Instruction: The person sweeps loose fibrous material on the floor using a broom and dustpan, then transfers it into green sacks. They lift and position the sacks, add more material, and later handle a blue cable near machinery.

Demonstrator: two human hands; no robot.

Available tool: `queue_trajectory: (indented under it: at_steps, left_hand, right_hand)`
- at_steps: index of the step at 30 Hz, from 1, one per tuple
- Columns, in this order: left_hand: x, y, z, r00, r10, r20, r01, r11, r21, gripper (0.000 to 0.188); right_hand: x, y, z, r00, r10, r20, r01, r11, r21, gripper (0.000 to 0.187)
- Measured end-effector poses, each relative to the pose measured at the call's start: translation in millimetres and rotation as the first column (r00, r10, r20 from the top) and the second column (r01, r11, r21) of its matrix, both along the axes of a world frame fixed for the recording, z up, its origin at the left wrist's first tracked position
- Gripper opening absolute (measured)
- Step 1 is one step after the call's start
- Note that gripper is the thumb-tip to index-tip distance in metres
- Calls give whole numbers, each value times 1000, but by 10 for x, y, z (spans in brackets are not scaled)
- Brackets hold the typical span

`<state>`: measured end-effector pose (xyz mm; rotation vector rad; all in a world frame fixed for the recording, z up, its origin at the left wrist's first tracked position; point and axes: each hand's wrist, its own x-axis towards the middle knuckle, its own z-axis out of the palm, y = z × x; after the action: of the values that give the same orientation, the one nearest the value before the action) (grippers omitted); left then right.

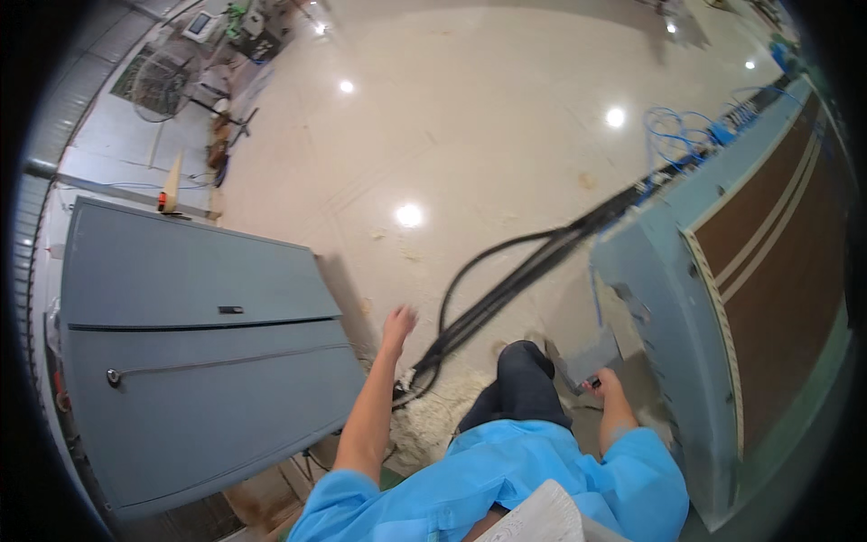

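A flat grey panel piece [585,359] is gripped at its lower edge by the right hand [603,383], low beside the blue machine housing [664,298]. The left hand [397,323] is held empty, fingers spread, above black cables [506,285]. Placement seems underway; steadying is likely needed. A small dark label [230,310] is seen on the grey cabinet [199,352].

A glossy cream floor [470,135] is reflecting round ceiling lights. A grey metal cabinet [199,352] is standing at left. A blue machine housing [668,298] with a brown panel [777,235] is occupying the right. Black cables [515,280] are running across the floor. A pedestal fan [158,86], possibly, is standing far left.
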<state>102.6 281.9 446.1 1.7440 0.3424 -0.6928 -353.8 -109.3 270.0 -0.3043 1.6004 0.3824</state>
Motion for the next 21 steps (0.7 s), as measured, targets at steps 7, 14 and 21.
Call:
queue_trajectory:
  at_steps: [7,14,21]
  left_hand:
    - [2402,-1486,1036,687,-677,265,610,735,296,39]
    - [2887,-254,771,552,-643,-531,784,183,593,38]
    - [3155,278,1001,630,-141,-764,693,546,471,37]
  right_hand:
    - [1319,307,-806,844,-535,-39,528,818,226,27]
    - [2426,536,-1210,441,-887,-136,898,434,79,23]
    - [2866,585,-1039,23,-973,-231,992,51,-114,17]
